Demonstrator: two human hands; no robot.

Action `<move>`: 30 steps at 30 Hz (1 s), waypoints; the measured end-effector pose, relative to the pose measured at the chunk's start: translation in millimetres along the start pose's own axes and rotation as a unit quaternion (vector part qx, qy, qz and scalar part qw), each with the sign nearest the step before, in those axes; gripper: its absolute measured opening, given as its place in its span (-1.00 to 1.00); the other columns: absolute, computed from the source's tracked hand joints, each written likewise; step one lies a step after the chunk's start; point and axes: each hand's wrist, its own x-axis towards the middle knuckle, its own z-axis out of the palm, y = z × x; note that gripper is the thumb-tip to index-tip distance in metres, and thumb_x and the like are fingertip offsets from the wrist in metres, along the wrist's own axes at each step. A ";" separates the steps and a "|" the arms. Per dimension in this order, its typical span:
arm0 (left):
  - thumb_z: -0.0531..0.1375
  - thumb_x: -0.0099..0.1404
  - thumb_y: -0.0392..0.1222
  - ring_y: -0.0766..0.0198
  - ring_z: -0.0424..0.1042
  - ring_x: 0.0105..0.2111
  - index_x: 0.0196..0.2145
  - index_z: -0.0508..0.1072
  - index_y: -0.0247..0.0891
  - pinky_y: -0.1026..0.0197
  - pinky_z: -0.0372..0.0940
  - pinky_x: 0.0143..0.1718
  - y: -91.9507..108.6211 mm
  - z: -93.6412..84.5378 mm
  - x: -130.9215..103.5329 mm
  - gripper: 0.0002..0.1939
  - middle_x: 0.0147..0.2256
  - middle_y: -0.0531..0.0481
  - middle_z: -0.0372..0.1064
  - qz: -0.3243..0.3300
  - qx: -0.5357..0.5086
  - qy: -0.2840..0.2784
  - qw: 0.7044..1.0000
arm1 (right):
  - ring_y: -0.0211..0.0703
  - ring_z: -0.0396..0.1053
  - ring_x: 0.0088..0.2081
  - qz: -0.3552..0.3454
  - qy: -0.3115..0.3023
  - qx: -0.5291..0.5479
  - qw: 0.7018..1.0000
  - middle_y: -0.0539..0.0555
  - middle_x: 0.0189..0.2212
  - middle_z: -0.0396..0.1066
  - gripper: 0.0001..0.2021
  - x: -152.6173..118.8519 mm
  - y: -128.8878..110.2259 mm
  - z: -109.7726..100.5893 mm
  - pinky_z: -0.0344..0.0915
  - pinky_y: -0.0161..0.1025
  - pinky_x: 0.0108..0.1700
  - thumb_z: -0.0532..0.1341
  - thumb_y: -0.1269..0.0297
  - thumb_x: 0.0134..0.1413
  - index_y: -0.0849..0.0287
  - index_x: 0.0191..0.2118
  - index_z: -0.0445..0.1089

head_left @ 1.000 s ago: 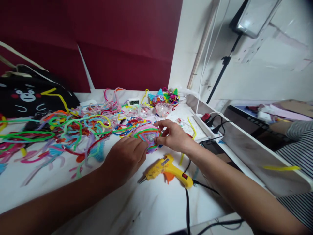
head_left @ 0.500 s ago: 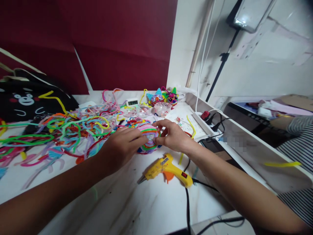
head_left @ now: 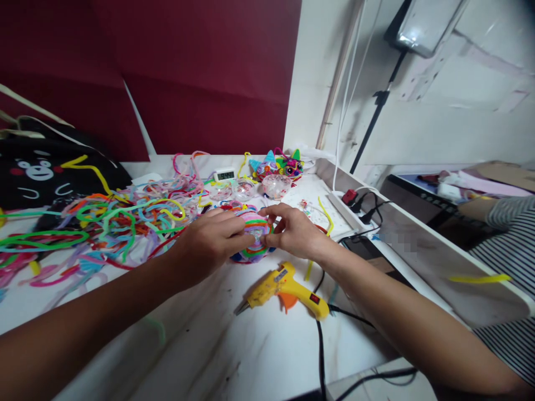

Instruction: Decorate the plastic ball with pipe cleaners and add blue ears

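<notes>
Between my hands is a round ball (head_left: 253,225) wrapped in rainbow bands of fuzzy pipe cleaner, with a small clear patch at its middle. My left hand (head_left: 215,236) is closed against its left side, the thumb pressing near that patch. From the right, my right hand (head_left: 290,228) grips the ball's edge with bent thumb and fingers. A yellow hot glue gun (head_left: 282,291) lies on the white table just below, its nozzle pointing left. Behind the ball sit several clear plastic balls (head_left: 276,186).
Loose pipe cleaners (head_left: 125,217) pile up on the left, near a black bag (head_left: 45,167). Finished-looking animal heads (head_left: 288,164) and a small digital timer (head_left: 224,175) stand at the back. A power strip (head_left: 350,211) and cables run along the right; beyond it is a striped sleeve (head_left: 507,214).
My left hand has shifted very slightly on the ball. The whole view has drifted a little; the right hand keeps its grip and the glue gun stays put.
</notes>
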 end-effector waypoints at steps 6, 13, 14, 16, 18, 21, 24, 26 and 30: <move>-0.01 0.42 -0.29 0.28 0.22 -0.46 -0.32 0.50 -0.18 0.18 0.04 -0.36 -2.1 -0.1 -2.2 -0.70 -0.48 0.03 0.35 0.027 0.012 -0.008 1.000 | -0.30 0.30 -0.38 -0.001 -0.001 0.000 1.000 0.00 -0.26 0.34 -0.47 0.6 0.2 0.1 0.26 -0.29 -0.28 0.37 0.42 -0.22 0.19 0.00 0.41; 0.07 0.37 -0.31 0.25 0.20 -0.47 -0.40 0.44 -0.23 0.13 0.03 -0.40 -4.5 -3.6 4.0 -0.78 -0.54 0.05 0.26 0.113 0.053 0.001 0.992 | -0.29 0.31 -0.36 0.005 -0.003 -0.006 1.000 0.00 -0.25 0.34 -0.47 0.1 -1.3 -0.6 0.26 -0.30 -0.28 0.37 0.42 -0.22 0.18 0.00 0.40; 0.08 0.36 -0.32 0.25 0.21 -0.46 -0.41 0.43 -0.24 0.13 0.04 -0.39 -5.5 -3.4 4.8 -0.80 -0.53 0.05 0.27 0.129 0.054 0.003 0.990 | -0.29 0.31 -0.36 0.007 -0.003 -0.006 1.000 0.00 -0.25 0.34 -0.47 -0.1 -1.3 -0.7 0.26 -0.30 -0.28 0.37 0.42 -0.22 0.18 0.00 0.40; 0.11 0.34 -0.34 0.25 0.24 -0.44 -0.42 0.41 -0.25 0.12 0.08 -0.37 -7.5 -2.2 5.5 -0.82 -0.51 0.04 0.29 0.156 0.046 0.014 0.987 | -0.29 0.31 -0.36 0.010 -0.003 -0.005 1.000 0.00 -0.24 0.35 -0.46 -0.5 -1.0 -1.1 0.27 -0.30 -0.28 0.37 0.42 -0.22 0.18 0.01 0.40; 0.13 0.32 -0.34 0.26 0.27 -0.43 -0.42 0.39 -0.27 0.12 0.11 -0.37 -9.5 -0.2 5.2 -0.85 -0.48 0.04 0.32 0.172 0.033 0.024 0.984 | -0.29 0.32 -0.36 0.012 -0.005 -0.005 1.000 0.00 -0.23 0.35 -0.46 -0.9 -0.5 -1.7 0.26 -0.30 -0.29 0.37 0.41 -0.21 0.17 0.02 0.39; 0.16 0.31 -0.33 0.28 0.27 -0.44 -0.41 0.37 -0.29 0.14 0.13 -0.39 -11.4 2.4 3.8 -0.88 -0.45 0.03 0.34 0.184 0.011 0.033 0.982 | -0.29 0.32 -0.35 0.006 -0.004 -0.010 1.000 0.00 -0.22 0.37 -0.47 -1.3 0.1 -2.3 0.26 -0.30 -0.30 0.37 0.40 -0.21 0.15 0.01 0.40; 0.16 0.31 -0.32 0.29 0.28 -0.44 -0.41 0.35 -0.28 0.15 0.15 -0.40 -11.9 3.3 2.1 -0.89 -0.44 0.02 0.34 0.176 -0.007 0.032 0.984 | -0.29 0.33 -0.36 0.004 -0.002 -0.019 1.000 0.00 -0.22 0.38 -0.46 -1.4 0.3 -1.7 0.26 -0.30 -0.30 0.38 0.39 -0.22 0.13 0.01 0.40; 0.16 0.31 -0.32 0.29 0.28 -0.44 -0.40 0.35 -0.28 0.15 0.15 -0.40 -11.9 2.9 1.4 -0.89 -0.45 0.02 0.34 0.171 -0.014 0.028 0.985 | -0.28 0.33 -0.35 0.002 -0.002 -0.023 1.000 0.00 -0.22 0.38 -0.45 -1.5 0.3 -1.0 0.26 -0.30 -0.30 0.38 0.38 -0.21 0.12 0.02 0.40; 0.17 0.30 -0.34 0.28 0.30 -0.43 -0.38 0.36 -0.29 0.15 0.15 -0.40 -12.4 1.7 0.8 -0.92 -0.44 0.01 0.34 0.179 -0.009 0.024 0.983 | -0.27 0.33 -0.34 -0.015 -0.006 -0.028 0.999 0.01 -0.22 0.38 -0.46 -2.0 -0.5 -1.2 0.27 -0.29 -0.29 0.37 0.37 -0.19 0.13 0.03 0.39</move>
